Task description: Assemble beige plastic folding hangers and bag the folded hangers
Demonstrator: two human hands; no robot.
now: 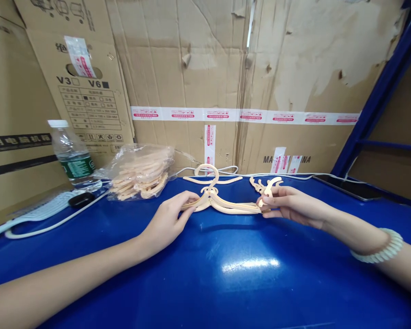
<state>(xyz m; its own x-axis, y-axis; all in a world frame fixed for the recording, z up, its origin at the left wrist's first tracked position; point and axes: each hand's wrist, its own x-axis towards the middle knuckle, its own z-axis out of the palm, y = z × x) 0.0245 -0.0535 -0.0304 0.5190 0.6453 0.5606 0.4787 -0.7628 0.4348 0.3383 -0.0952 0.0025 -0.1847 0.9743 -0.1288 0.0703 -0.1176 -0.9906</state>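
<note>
Evidently, you have the peach-coloured hanger (234,208) stretched between your two hands, over the middle of the blue tabletop (205,278) toward its far edge, hook up. Your left hand (173,212) pinches one arm of it between thumb and fingers, which probably keeps the whole frame from swivelling. Your right hand (291,205) is closed on a small curved piece (270,187) right at the opposite end, likely held by the fingertips so that it can be turned finely; whether those fingers also grip the hanger's tip, you cannot tell from this angle. Just beyond that hand, near the far edge, lie more small pieces (255,183), seemingly put there for a short reach. Behind the hook, another hanger (226,181) lies along the far edge, which leaves the near part as working room. Toward the far left corner sits a clear plastic bag (140,169) with many similar pale parts inside, probably bagged to keep them together. Beside it, a water bottle (73,157) stands by the left edge, presumably there to be out of your elbows' way.
</note>
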